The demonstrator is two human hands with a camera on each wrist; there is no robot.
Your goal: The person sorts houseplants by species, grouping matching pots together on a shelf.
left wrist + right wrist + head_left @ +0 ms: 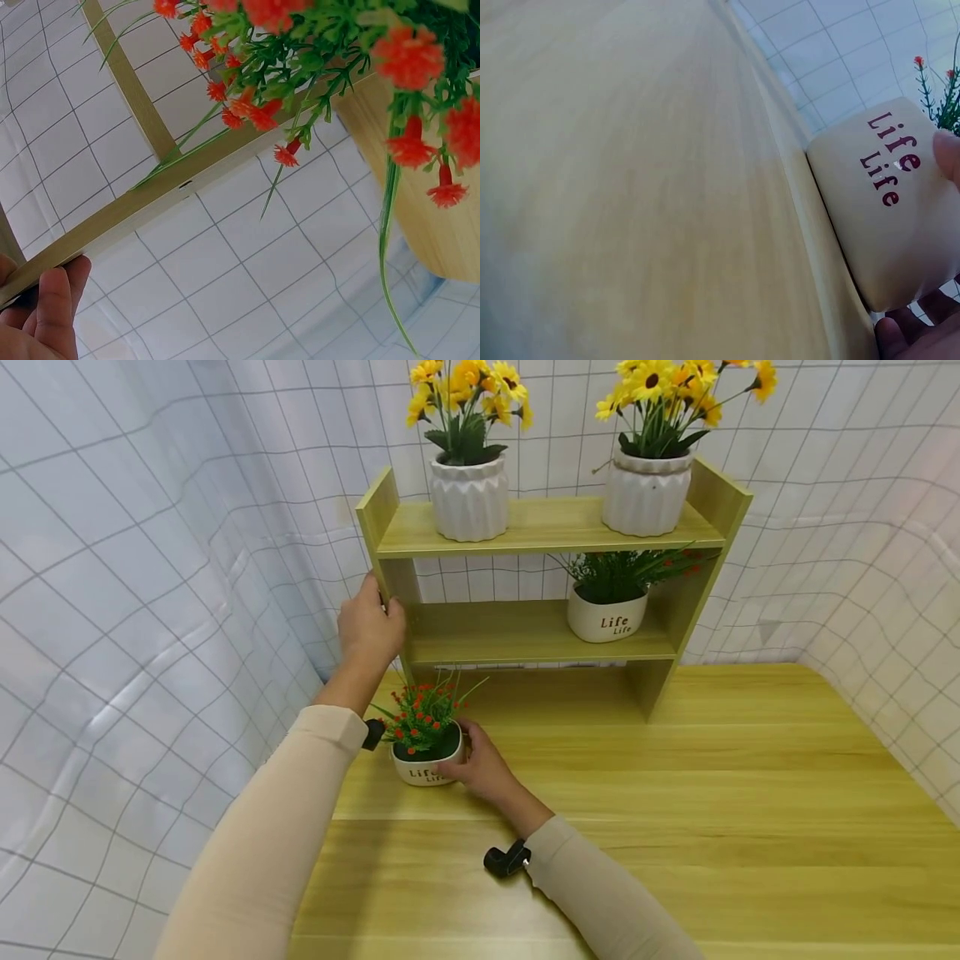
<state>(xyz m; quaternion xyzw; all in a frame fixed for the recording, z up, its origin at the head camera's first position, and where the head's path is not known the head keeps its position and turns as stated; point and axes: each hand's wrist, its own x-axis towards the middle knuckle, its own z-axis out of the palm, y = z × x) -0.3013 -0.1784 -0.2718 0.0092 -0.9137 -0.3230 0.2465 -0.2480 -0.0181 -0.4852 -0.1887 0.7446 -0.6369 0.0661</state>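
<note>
Small pot at the table's left edge, both hands engaged.
Right hand [480, 766] grips smooth white pot [423, 769] of red plastic flowers [420, 710]; left hand [371, 628] clasps wooden shelf's [525, 527] left upright.

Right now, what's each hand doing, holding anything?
Left hand: grips the shelf's left side panel.
Right hand: holds the small red-flowered pot on the table.
</note>
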